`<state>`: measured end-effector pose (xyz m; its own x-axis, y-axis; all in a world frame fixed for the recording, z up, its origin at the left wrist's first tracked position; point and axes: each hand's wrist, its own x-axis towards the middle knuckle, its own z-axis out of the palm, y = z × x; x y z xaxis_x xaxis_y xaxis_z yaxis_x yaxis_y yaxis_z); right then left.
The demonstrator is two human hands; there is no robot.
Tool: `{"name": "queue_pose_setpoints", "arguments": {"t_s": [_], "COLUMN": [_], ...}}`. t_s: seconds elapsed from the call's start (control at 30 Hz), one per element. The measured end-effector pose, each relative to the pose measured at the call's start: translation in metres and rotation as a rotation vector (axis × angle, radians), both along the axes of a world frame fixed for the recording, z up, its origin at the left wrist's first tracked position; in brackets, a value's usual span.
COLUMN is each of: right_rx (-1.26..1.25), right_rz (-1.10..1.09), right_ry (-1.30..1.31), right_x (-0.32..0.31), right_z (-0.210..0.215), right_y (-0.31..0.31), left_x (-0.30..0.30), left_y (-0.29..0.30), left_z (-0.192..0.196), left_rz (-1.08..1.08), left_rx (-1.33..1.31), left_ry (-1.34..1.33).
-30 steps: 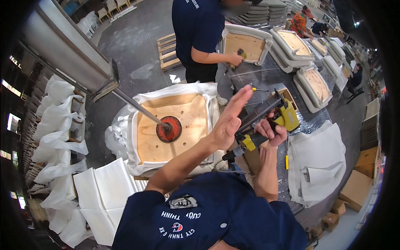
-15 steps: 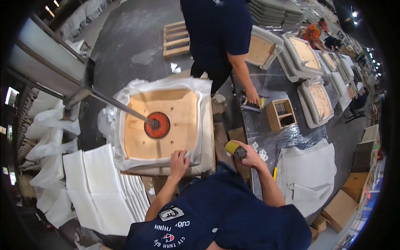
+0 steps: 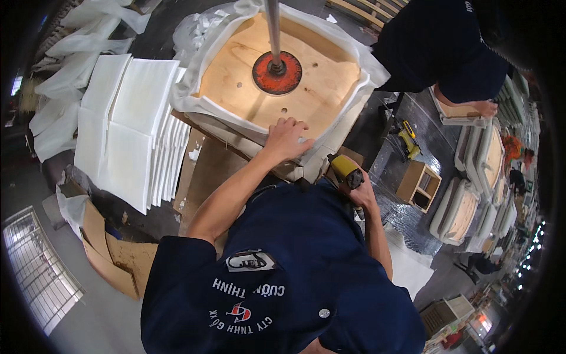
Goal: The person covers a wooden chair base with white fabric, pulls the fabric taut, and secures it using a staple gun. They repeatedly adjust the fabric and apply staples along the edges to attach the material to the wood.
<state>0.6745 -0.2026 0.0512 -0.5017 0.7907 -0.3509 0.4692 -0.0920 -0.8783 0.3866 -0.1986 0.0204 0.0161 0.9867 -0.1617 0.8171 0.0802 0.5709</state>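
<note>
In front of me lies an upside-down seat cushion with a wooden base board (image 3: 230, 65) and white covering (image 3: 218, 109) folded up around its edge. A metal rod ends in a red-orange disc (image 3: 289, 82) resting on the board. My left hand (image 3: 286, 140) is at the cushion's near edge, fingers curled over the rim onto the covering, thumb apart. What lies under its fingertips is hidden. My right hand (image 3: 362, 192) grips a yellow and black staple gun (image 3: 344, 168), held close to my body beside the cushion's near right corner.
White foam sheets (image 3: 132, 112) lean in a stack on the left. To the right, a table carries another yellow staple gun (image 3: 408, 140), a small wooden box (image 3: 420, 184) and several cushions (image 3: 454, 212). A co-worker (image 3: 442, 47) bends over a cushion there. Cardboard (image 3: 127, 259) lies at lower left.
My view has turned, so the cushion sits higher and angled. The staple gun remains in my right hand. The co-worker has let go of the other staple gun and reaches to a cushion.
</note>
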Motion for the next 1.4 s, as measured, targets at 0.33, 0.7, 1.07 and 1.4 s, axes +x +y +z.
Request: {"name": "queue_pose_setpoints", "arguments": {"t_s": [0.33, 0.7, 1.07, 1.4], "right_rx": [-0.007, 0.044, 0.041, 0.102], "right_rz": [0.173, 0.437, 0.46, 0.398], "right_ry": [-0.053, -0.063, -0.223, -0.137], "right_x": [-0.018, -0.074, -0.097, -0.082], "right_z": [-0.003, 0.013, 0.007, 0.0], "right_y": [0.009, 0.034, 0.035, 0.041], "left_x": [-0.012, -0.018, -0.015, -0.017], "left_y": [-0.026, -0.042, -0.045, -0.041], "left_z": [-0.029, -0.037, -0.047, -0.043], "left_rz": [-0.187, -0.091, -0.029, -0.023], "left_rx": [0.207, 0.306, 0.342, 0.3], "left_ry": [0.129, 0.083, 0.064, 0.11]}}
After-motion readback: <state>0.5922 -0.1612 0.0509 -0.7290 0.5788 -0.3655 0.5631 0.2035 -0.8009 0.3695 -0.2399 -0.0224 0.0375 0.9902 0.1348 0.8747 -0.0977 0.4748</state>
